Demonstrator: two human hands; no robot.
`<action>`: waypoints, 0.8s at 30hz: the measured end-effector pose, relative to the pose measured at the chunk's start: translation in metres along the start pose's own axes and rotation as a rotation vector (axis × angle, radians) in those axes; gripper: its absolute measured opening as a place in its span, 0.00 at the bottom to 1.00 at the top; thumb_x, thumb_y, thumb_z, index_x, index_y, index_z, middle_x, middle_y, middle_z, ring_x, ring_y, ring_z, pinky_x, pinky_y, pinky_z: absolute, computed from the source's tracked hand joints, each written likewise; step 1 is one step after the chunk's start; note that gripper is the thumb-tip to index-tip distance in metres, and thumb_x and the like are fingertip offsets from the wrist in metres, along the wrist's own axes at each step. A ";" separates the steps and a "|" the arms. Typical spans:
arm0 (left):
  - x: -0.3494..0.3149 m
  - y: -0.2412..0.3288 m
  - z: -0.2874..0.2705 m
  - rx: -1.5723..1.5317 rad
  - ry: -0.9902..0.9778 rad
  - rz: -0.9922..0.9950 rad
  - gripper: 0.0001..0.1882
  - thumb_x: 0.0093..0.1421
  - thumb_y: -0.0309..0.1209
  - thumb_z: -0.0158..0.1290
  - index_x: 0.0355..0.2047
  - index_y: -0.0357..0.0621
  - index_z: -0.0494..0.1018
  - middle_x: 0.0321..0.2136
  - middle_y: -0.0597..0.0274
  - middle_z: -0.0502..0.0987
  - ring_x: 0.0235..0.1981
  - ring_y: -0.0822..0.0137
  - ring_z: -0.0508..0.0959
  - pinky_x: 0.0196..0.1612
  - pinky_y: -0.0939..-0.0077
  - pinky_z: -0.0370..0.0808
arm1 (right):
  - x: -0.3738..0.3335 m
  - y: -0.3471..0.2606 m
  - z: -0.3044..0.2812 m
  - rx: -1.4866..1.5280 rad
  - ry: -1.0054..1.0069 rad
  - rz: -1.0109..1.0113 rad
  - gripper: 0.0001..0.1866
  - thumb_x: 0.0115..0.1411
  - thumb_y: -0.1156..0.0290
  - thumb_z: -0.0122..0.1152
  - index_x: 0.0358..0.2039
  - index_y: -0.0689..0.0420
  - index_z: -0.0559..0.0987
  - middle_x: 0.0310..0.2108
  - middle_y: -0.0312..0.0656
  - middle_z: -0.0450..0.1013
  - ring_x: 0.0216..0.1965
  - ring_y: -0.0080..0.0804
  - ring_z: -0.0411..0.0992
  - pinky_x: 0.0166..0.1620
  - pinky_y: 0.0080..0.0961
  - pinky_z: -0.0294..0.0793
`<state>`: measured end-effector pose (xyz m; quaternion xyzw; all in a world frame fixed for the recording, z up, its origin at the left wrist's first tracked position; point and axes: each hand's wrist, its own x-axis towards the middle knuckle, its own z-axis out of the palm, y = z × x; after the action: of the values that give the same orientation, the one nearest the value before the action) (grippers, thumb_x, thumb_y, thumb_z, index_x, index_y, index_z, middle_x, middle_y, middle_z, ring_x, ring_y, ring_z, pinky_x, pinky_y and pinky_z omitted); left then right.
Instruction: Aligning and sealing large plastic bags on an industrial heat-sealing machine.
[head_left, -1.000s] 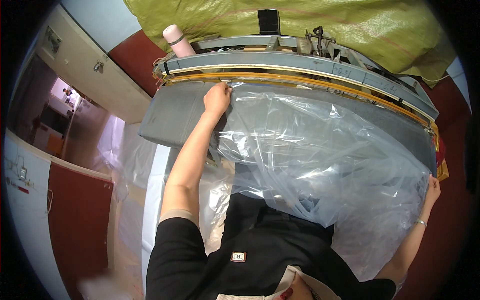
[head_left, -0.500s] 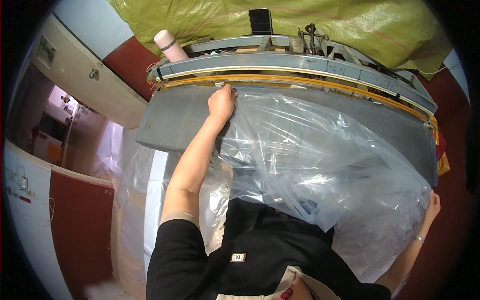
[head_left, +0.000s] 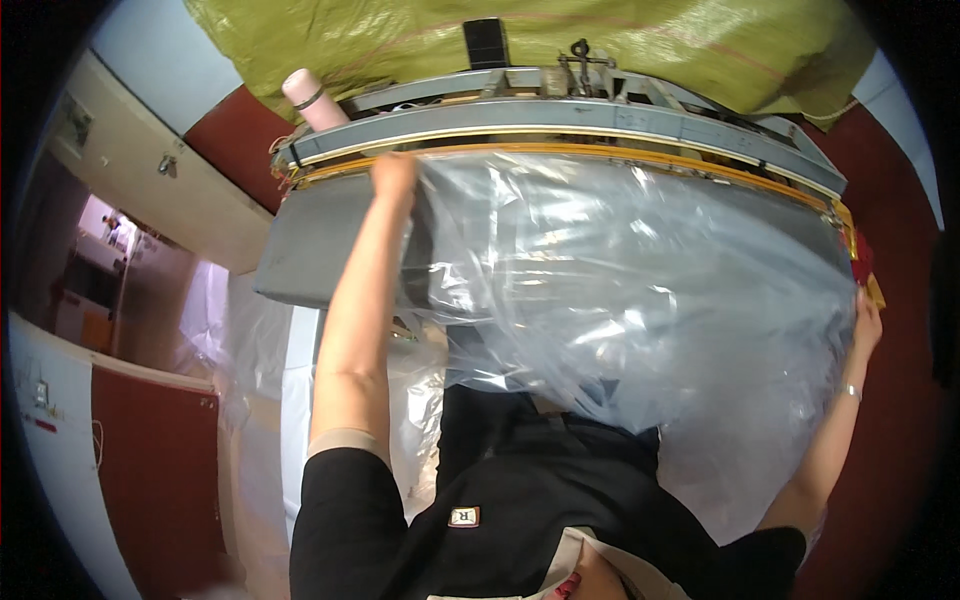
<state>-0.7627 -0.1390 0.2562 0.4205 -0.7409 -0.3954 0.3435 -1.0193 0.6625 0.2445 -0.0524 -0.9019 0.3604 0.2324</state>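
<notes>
Clear plastic film (head_left: pixel 590 270) stretches across a long grey padded board (head_left: pixel 310 240) in front of me, its near part hanging down toward my lap. At the film's far left corner, my left hand (head_left: pixel 394 177) is closed on the plastic near the board's back edge. Far to the right, my right hand (head_left: pixel 866 318) pinches the film's other corner, beside the board's right end. The fingertips of my left hand are partly hidden behind its back.
Behind the board runs a grey metal frame (head_left: pixel 560 120) with an orange strip (head_left: pixel 600 152). A pink bottle (head_left: pixel 312 100), a black phone-like slab (head_left: pixel 486 44) and a metal clamp (head_left: pixel 580 68) are there. Yellow-green sheeting (head_left: pixel 640 35) covers the back. A doorway stands left.
My right hand has moved up and away from me, drawing the film over more of the board. My left hand has shifted left and slightly farther with its corner. The view has shifted a little.
</notes>
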 end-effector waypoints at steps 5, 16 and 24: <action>0.022 0.056 -0.027 -0.950 0.595 -0.231 0.10 0.55 0.32 0.44 0.29 0.36 0.67 0.29 0.50 0.74 0.25 0.57 0.73 0.27 0.65 0.70 | 0.011 -0.094 0.043 0.799 0.003 0.126 0.18 0.56 0.59 0.52 0.38 0.63 0.73 0.35 0.41 0.71 0.37 0.28 0.67 0.41 0.23 0.65; -0.017 -0.025 -0.065 0.342 0.434 0.428 0.09 0.57 0.32 0.43 0.30 0.38 0.61 0.24 0.43 0.72 0.27 0.44 0.72 0.30 0.55 0.68 | -0.030 -0.107 0.061 -0.364 0.199 -0.306 0.15 0.59 0.53 0.41 0.34 0.49 0.71 0.24 0.50 0.71 0.27 0.50 0.70 0.28 0.40 0.66; -0.014 -0.020 -0.029 0.133 0.594 0.274 0.09 0.54 0.31 0.42 0.28 0.35 0.63 0.25 0.44 0.72 0.29 0.45 0.72 0.33 0.55 0.66 | 0.013 -0.092 0.108 -0.099 0.272 -0.281 0.13 0.56 0.60 0.51 0.30 0.59 0.72 0.23 0.44 0.70 0.27 0.34 0.69 0.33 0.29 0.67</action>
<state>-0.7251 -0.1423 0.2492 0.4352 -0.6824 -0.1563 0.5662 -1.0740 0.5307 0.2431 0.0145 -0.8773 0.2690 0.3972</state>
